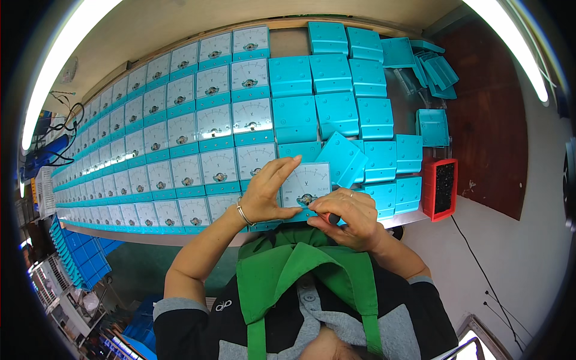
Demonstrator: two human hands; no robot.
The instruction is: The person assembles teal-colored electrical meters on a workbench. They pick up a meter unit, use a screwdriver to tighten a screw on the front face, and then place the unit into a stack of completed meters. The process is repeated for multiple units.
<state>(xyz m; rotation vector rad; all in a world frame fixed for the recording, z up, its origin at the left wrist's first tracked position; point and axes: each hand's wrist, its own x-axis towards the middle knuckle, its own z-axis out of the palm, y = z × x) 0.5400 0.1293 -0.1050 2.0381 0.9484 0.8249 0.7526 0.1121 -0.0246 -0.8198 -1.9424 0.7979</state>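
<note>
A panel meter [307, 180] with a white scale face and a teal base lies in front of me at the table's near edge. My left hand [267, 192] grips its left side, thumb along the lower edge and fingers at the upper left corner. My right hand [354, 217] is closed round a screwdriver [331, 218] with a dark and red handle. The tool points toward the small metal movement [307, 199] at the bottom of the meter's face; its tip is hard to make out. Just right of the meter, a tilted teal cover [341, 159] rests on other covers.
Rows of similar meters [213, 120] fill the table's left side. Teal covers [336, 113] stand in rows at right, with a loose pile [439, 71] at the far right. A red bin [428, 198] of small black parts sits at the right edge. Blue crates [84, 258] stand lower left.
</note>
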